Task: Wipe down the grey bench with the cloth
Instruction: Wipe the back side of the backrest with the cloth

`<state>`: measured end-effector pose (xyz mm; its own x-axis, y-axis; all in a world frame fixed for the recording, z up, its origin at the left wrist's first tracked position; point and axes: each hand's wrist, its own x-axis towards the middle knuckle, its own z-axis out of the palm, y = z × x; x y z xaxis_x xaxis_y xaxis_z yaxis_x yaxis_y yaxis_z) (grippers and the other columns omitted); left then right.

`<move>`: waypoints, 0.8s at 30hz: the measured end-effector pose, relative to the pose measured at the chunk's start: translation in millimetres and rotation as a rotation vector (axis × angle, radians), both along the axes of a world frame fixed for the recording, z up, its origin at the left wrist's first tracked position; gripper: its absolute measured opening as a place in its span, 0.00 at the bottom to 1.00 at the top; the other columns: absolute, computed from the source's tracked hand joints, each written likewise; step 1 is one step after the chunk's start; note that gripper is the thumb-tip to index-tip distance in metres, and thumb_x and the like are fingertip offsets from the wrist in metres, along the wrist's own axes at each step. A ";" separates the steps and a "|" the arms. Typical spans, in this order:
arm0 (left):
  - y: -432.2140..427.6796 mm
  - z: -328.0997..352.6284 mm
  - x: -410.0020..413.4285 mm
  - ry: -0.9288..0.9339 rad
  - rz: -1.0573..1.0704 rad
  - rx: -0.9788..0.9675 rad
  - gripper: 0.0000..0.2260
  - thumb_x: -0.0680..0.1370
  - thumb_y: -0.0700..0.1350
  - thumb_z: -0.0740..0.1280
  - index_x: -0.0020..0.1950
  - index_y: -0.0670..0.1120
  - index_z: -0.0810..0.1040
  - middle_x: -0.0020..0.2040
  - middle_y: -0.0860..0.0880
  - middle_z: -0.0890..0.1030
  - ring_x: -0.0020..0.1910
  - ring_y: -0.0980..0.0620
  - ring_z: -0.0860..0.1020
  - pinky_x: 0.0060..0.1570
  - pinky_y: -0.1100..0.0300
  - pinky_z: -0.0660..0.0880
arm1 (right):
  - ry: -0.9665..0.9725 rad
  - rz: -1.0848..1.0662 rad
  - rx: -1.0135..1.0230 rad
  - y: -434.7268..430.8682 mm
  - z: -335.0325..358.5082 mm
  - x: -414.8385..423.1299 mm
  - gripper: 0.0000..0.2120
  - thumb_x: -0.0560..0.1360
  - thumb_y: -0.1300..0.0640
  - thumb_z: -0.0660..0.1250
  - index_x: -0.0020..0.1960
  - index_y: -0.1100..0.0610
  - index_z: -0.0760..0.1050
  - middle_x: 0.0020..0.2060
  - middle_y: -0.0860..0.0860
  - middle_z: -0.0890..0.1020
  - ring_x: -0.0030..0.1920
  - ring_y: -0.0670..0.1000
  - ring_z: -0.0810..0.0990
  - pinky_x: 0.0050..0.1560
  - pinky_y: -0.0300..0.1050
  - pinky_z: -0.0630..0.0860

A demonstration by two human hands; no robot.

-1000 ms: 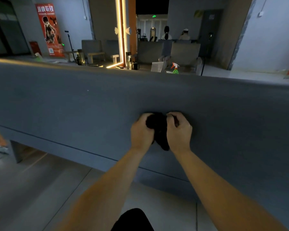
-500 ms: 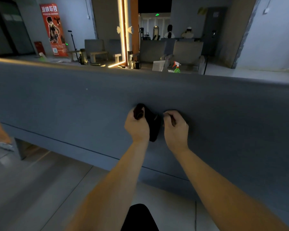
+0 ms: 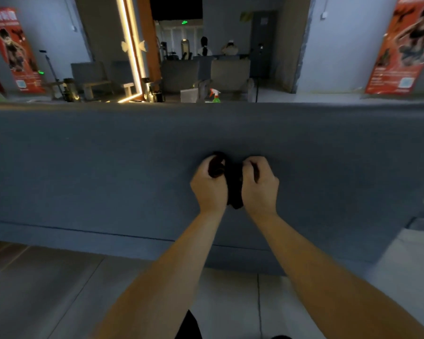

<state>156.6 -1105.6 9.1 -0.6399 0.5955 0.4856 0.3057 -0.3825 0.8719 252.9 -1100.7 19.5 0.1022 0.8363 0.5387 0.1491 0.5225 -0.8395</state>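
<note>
Over the wide grey counter, the left hand and right hand sit side by side, both curled round a dark bunched cloth between them. Beyond the counter's far edge stand a green spray bottle and, far right, a red poster banner.

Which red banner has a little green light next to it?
The left red banner: a green light glows beside its lower edge. The right red banner has none.

Bare forearms, dark garment below.
</note>
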 end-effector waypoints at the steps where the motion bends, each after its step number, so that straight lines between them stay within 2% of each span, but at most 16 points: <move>1: -0.3 -0.9 3.3 0.007 0.015 0.002 0.07 0.81 0.44 0.68 0.56 0.48 0.85 0.49 0.55 0.84 0.49 0.63 0.80 0.49 0.72 0.74 | 0.022 -0.036 0.015 0.2 0.9 14.6 0.07 0.83 0.56 0.62 0.48 0.53 0.77 0.36 0.48 0.81 0.36 0.49 0.80 0.37 0.48 0.79; 3: -1.8 -0.5 8.8 0.025 0.013 0.005 0.08 0.81 0.44 0.68 0.57 0.48 0.85 0.50 0.55 0.84 0.50 0.62 0.80 0.51 0.69 0.76 | 0.056 -0.096 0.016 4.2 5.1 41.2 0.08 0.82 0.53 0.61 0.47 0.51 0.76 0.35 0.50 0.80 0.36 0.54 0.79 0.37 0.56 0.79; 5: -3.3 3.5 24.1 0.114 -0.006 0.017 0.09 0.81 0.43 0.68 0.59 0.49 0.84 0.53 0.55 0.84 0.52 0.61 0.80 0.54 0.68 0.76 | 0.060 -0.144 0.003 5.7 10.2 59.6 0.08 0.81 0.54 0.61 0.46 0.52 0.76 0.36 0.50 0.80 0.37 0.53 0.79 0.38 0.55 0.79; 8: 5.4 12.6 82.2 0.255 -0.089 0.016 0.11 0.78 0.38 0.69 0.58 0.48 0.84 0.52 0.55 0.84 0.51 0.60 0.80 0.54 0.68 0.76 | 0.096 -0.176 -0.048 4.1 12.5 77.9 0.08 0.82 0.57 0.61 0.46 0.54 0.76 0.38 0.47 0.80 0.38 0.45 0.78 0.40 0.44 0.76; 11: 19.2 15.9 128.3 0.174 -0.133 -0.018 0.12 0.77 0.36 0.69 0.58 0.47 0.84 0.52 0.52 0.84 0.51 0.56 0.81 0.55 0.59 0.79 | 0.113 -0.173 -0.129 8.0 8.1 109.0 0.08 0.83 0.56 0.60 0.49 0.55 0.76 0.41 0.47 0.81 0.41 0.42 0.79 0.43 0.40 0.75; 14: 30.8 13.2 138.2 0.195 -0.077 0.000 0.10 0.78 0.37 0.68 0.56 0.46 0.85 0.51 0.52 0.84 0.51 0.55 0.81 0.55 0.59 0.79 | 0.038 -0.114 -0.153 14.5 10.6 143.9 0.11 0.84 0.57 0.59 0.49 0.59 0.77 0.41 0.50 0.80 0.37 0.38 0.76 0.36 0.31 0.71; 16: 35.3 11.9 156.1 0.266 -0.127 -0.036 0.10 0.78 0.37 0.67 0.54 0.47 0.85 0.49 0.52 0.84 0.49 0.56 0.81 0.52 0.61 0.79 | 0.013 -0.082 -0.177 14.7 10.4 158.1 0.11 0.85 0.56 0.58 0.51 0.58 0.77 0.43 0.49 0.81 0.39 0.37 0.77 0.36 0.29 0.71; 18: 36.2 9.3 187.5 0.311 -0.219 -0.109 0.10 0.77 0.36 0.67 0.51 0.47 0.85 0.45 0.53 0.84 0.45 0.57 0.80 0.46 0.62 0.78 | 0.048 -0.076 -0.254 15.3 8.6 175.3 0.10 0.85 0.54 0.57 0.54 0.55 0.77 0.46 0.48 0.82 0.45 0.41 0.80 0.40 0.34 0.74; 21: 40.3 7.0 210.3 0.284 -0.231 -0.132 0.08 0.77 0.37 0.66 0.47 0.47 0.84 0.42 0.54 0.83 0.42 0.60 0.79 0.43 0.66 0.76 | 0.061 -0.015 -0.364 19.3 4.9 205.9 0.12 0.86 0.53 0.56 0.56 0.53 0.78 0.50 0.50 0.83 0.51 0.48 0.81 0.50 0.45 0.78; 24: 44.2 11.5 218.1 0.269 -0.245 -0.120 0.09 0.79 0.38 0.66 0.44 0.49 0.83 0.39 0.60 0.81 0.40 0.64 0.78 0.39 0.75 0.71 | 0.052 0.008 -0.361 23.9 11.3 225.9 0.12 0.86 0.55 0.56 0.56 0.53 0.78 0.50 0.50 0.83 0.52 0.49 0.81 0.51 0.45 0.77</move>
<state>374.8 -1061.4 20.6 -0.3307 0.7777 0.5347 0.4417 -0.3731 0.8159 478.8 -1076.8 30.8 0.1142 0.9726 0.2027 0.0987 0.1919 -0.9764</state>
